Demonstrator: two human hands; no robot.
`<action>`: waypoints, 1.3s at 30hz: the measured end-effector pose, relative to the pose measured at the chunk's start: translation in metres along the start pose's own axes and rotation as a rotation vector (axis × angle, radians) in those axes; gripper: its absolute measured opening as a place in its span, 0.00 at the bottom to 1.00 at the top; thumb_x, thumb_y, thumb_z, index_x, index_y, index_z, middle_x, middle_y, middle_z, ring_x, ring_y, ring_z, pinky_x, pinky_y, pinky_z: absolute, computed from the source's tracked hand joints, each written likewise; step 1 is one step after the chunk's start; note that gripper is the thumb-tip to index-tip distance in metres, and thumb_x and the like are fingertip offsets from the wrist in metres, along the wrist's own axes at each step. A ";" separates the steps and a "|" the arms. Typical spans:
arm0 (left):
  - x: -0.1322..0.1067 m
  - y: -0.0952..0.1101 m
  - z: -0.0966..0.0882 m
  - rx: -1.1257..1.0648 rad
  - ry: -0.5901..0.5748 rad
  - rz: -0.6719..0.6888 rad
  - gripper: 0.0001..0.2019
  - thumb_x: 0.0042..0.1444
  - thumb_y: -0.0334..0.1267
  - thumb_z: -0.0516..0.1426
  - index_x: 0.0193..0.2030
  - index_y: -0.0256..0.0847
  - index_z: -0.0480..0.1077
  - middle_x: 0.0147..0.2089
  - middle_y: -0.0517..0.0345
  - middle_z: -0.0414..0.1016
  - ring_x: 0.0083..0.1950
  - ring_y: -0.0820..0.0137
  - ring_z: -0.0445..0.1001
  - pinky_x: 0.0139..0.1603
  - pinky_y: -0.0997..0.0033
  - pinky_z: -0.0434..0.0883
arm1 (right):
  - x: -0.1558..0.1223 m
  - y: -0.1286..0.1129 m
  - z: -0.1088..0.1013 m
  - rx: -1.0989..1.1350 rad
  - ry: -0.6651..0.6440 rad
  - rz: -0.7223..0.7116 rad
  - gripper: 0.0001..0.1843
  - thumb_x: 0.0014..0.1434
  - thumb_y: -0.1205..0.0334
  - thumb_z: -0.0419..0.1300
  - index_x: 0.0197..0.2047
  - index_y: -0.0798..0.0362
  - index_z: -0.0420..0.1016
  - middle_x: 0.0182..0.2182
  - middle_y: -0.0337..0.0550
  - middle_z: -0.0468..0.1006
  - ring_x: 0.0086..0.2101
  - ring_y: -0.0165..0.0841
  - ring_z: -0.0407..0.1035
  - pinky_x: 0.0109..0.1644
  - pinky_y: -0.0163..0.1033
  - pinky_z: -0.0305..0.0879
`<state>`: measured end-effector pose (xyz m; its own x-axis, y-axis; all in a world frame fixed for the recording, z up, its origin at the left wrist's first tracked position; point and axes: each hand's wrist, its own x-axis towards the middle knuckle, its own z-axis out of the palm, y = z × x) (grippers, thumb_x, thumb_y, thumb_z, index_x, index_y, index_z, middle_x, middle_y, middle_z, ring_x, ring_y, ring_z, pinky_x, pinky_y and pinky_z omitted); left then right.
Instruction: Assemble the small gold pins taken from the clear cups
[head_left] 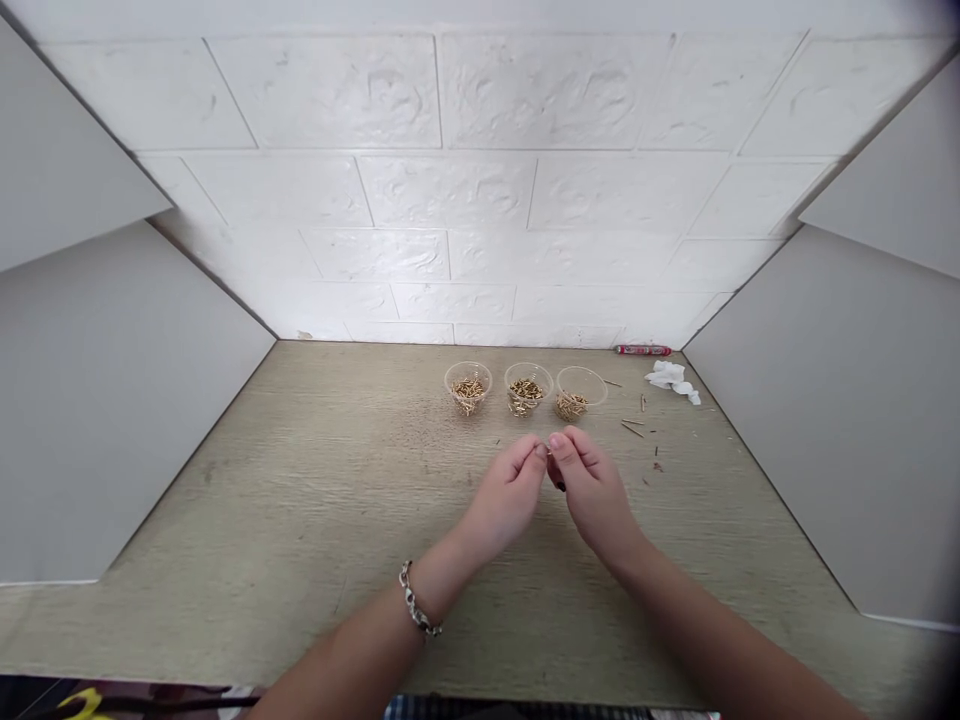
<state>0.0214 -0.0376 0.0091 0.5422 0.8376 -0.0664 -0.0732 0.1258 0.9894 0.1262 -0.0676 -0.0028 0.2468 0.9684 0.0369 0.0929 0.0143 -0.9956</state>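
My left hand [511, 487] and my right hand [592, 487] meet over the middle of the table, fingertips almost touching. Both are closed in a pinch, thumbs on top. A sliver of a small gold-coloured metal pin [549, 452] shows between the fingertips; the fingers hide most of it. Just beyond my hands stand three clear plastic cups in a row: a left cup [448, 380], a middle cup [551, 380] and a right cup [604, 385]. Each contains many small gold-coloured metal pieces. A chain bracelet [414, 604] circles my left wrist.
Several loose thin metal pins [632, 428] lie right of the cups. A crumpled white tissue [673, 380] and a red marker [643, 350] are near the back right corner. Brown specks [427, 425] are scattered left of the cups. Grey panels [810, 400] and a white brick-patterned wall [480, 190] enclose the table.
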 end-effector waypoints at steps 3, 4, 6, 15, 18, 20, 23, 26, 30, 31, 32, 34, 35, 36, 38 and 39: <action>0.000 -0.004 0.004 -0.179 0.025 -0.070 0.13 0.56 0.42 0.49 0.24 0.39 0.57 0.24 0.64 0.53 0.28 0.75 0.52 0.31 0.74 0.54 | 0.000 -0.003 -0.002 -0.134 0.021 -0.078 0.20 0.60 0.51 0.49 0.21 0.52 0.52 0.19 0.32 0.53 0.22 0.26 0.49 0.24 0.32 0.49; 0.000 -0.005 0.005 -0.224 0.024 -0.081 0.13 0.56 0.42 0.49 0.24 0.39 0.57 0.24 0.65 0.53 0.28 0.76 0.52 0.31 0.74 0.54 | 0.001 -0.004 -0.002 -0.134 0.009 -0.080 0.20 0.60 0.51 0.49 0.21 0.52 0.52 0.19 0.32 0.53 0.22 0.26 0.49 0.24 0.32 0.49; 0.000 -0.004 0.006 -0.248 0.019 -0.079 0.12 0.56 0.43 0.49 0.25 0.38 0.58 0.25 0.64 0.53 0.28 0.76 0.52 0.31 0.74 0.54 | 0.002 -0.005 -0.002 -0.115 -0.023 -0.067 0.19 0.60 0.52 0.48 0.21 0.51 0.52 0.19 0.32 0.52 0.22 0.26 0.50 0.24 0.32 0.50; -0.003 -0.004 0.007 -0.123 0.117 -0.126 0.12 0.57 0.42 0.48 0.25 0.38 0.57 0.26 0.64 0.54 0.30 0.75 0.53 0.33 0.74 0.54 | 0.001 0.000 0.001 -0.407 0.087 -0.255 0.18 0.61 0.58 0.47 0.21 0.51 0.49 0.17 0.32 0.54 0.20 0.25 0.50 0.23 0.33 0.48; -0.004 -0.006 0.009 -0.259 0.125 -0.128 0.12 0.56 0.42 0.50 0.26 0.38 0.58 0.27 0.63 0.56 0.31 0.75 0.55 0.34 0.75 0.56 | 0.000 0.004 0.003 -0.471 0.129 -0.351 0.17 0.61 0.60 0.47 0.21 0.51 0.51 0.16 0.32 0.55 0.19 0.26 0.52 0.23 0.32 0.49; -0.004 -0.005 0.010 -0.394 0.144 -0.164 0.11 0.53 0.41 0.52 0.25 0.38 0.58 0.26 0.64 0.56 0.29 0.76 0.55 0.32 0.76 0.56 | 0.001 0.007 0.003 -0.509 0.152 -0.413 0.17 0.61 0.62 0.47 0.21 0.51 0.53 0.16 0.32 0.57 0.19 0.26 0.54 0.23 0.32 0.50; -0.004 0.000 0.010 -0.597 0.147 -0.255 0.11 0.49 0.38 0.55 0.24 0.38 0.57 0.23 0.65 0.54 0.25 0.79 0.52 0.28 0.78 0.54 | 0.005 0.010 0.003 -0.588 0.153 -0.522 0.16 0.62 0.64 0.46 0.21 0.51 0.54 0.17 0.33 0.59 0.20 0.26 0.56 0.23 0.33 0.51; -0.003 0.002 0.007 -0.700 0.112 -0.321 0.12 0.48 0.37 0.56 0.23 0.38 0.55 0.22 0.66 0.52 0.23 0.80 0.50 0.26 0.79 0.53 | 0.009 0.012 0.001 -0.668 0.133 -0.620 0.16 0.62 0.66 0.46 0.22 0.51 0.54 0.18 0.34 0.60 0.21 0.27 0.57 0.25 0.33 0.51; -0.004 0.002 0.005 -0.638 0.093 -0.317 0.11 0.47 0.36 0.54 0.22 0.38 0.54 0.22 0.66 0.52 0.24 0.80 0.50 0.26 0.78 0.52 | 0.009 0.012 -0.004 -0.734 0.118 -0.697 0.16 0.62 0.67 0.46 0.22 0.52 0.54 0.19 0.35 0.60 0.22 0.27 0.56 0.26 0.32 0.52; -0.004 0.003 0.004 -0.589 0.088 -0.302 0.10 0.47 0.35 0.54 0.22 0.37 0.54 0.22 0.66 0.52 0.24 0.80 0.51 0.27 0.78 0.51 | 0.008 0.012 -0.005 -0.754 0.106 -0.729 0.16 0.62 0.67 0.46 0.22 0.52 0.54 0.19 0.36 0.60 0.22 0.27 0.56 0.26 0.33 0.52; -0.004 0.004 0.004 -0.543 0.074 -0.290 0.09 0.46 0.34 0.53 0.22 0.37 0.55 0.22 0.66 0.52 0.25 0.79 0.51 0.27 0.78 0.51 | 0.007 0.012 -0.007 -0.779 0.094 -0.767 0.16 0.62 0.67 0.46 0.22 0.52 0.54 0.19 0.36 0.60 0.22 0.28 0.56 0.26 0.33 0.52; -0.006 0.006 0.002 -0.489 0.018 -0.283 0.07 0.45 0.33 0.52 0.22 0.37 0.55 0.22 0.66 0.52 0.25 0.79 0.50 0.28 0.77 0.51 | 0.004 0.011 -0.011 -0.844 0.071 -0.848 0.15 0.62 0.67 0.46 0.23 0.52 0.57 0.19 0.38 0.61 0.23 0.29 0.55 0.27 0.34 0.52; -0.006 0.008 0.001 -0.480 -0.017 -0.285 0.07 0.45 0.33 0.51 0.22 0.37 0.55 0.22 0.66 0.51 0.25 0.79 0.49 0.28 0.76 0.50 | 0.003 0.010 -0.013 -0.879 0.064 -0.882 0.15 0.63 0.67 0.45 0.23 0.52 0.58 0.19 0.39 0.62 0.23 0.30 0.55 0.28 0.35 0.52; -0.006 0.010 0.000 -0.472 -0.051 -0.287 0.07 0.45 0.34 0.51 0.22 0.37 0.55 0.22 0.66 0.51 0.24 0.79 0.47 0.27 0.76 0.49 | 0.002 0.009 -0.015 -0.910 0.060 -0.912 0.15 0.62 0.67 0.46 0.24 0.52 0.59 0.19 0.40 0.62 0.24 0.31 0.55 0.28 0.35 0.52; -0.006 0.012 -0.003 -0.425 -0.100 -0.279 0.07 0.45 0.34 0.51 0.22 0.37 0.54 0.22 0.67 0.50 0.24 0.79 0.46 0.27 0.75 0.47 | 0.000 0.007 -0.017 -0.953 0.056 -0.963 0.15 0.62 0.67 0.46 0.24 0.52 0.60 0.19 0.41 0.64 0.24 0.32 0.56 0.29 0.36 0.52; -0.006 0.013 -0.005 -0.390 -0.117 -0.274 0.07 0.46 0.34 0.51 0.21 0.38 0.54 0.22 0.67 0.49 0.24 0.79 0.46 0.27 0.74 0.47 | -0.001 0.006 -0.017 -0.966 0.053 -0.982 0.15 0.62 0.66 0.46 0.24 0.52 0.61 0.19 0.41 0.64 0.24 0.32 0.56 0.29 0.36 0.52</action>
<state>0.0131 -0.0383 0.0216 0.6743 0.6832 -0.2802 -0.2104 0.5415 0.8140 0.1434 -0.0728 -0.0076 -0.2753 0.6507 0.7077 0.8700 0.4819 -0.1046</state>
